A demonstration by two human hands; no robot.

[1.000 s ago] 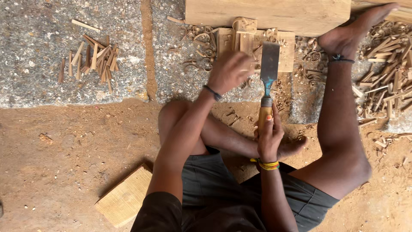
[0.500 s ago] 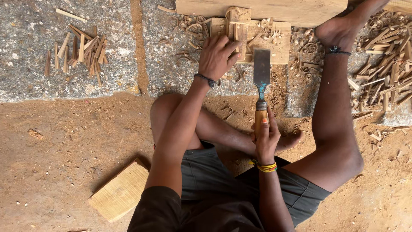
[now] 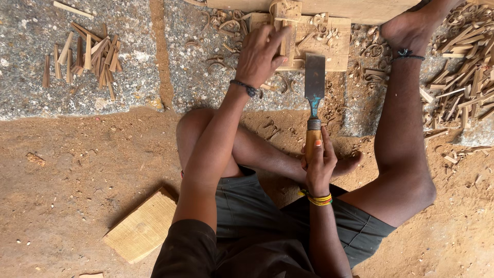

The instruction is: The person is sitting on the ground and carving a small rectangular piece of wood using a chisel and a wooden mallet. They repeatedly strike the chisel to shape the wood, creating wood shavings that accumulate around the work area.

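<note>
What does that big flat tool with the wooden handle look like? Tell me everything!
The chisel has a wide, flat, dark metal blade, a blue-green patch on its narrow neck, a metal ring, and a smooth orange-brown wooden handle. It points away from the person, blade tip by the carved wooden block. The right hand grips the handle. The left hand rests on the block, not on the chisel.

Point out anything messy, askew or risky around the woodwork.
Curled shavings and offcut sticks litter the ground around the wood block. The bare foot rests right beside the block, close to the chisel held by the right hand. The left hand steadies the block.
</note>
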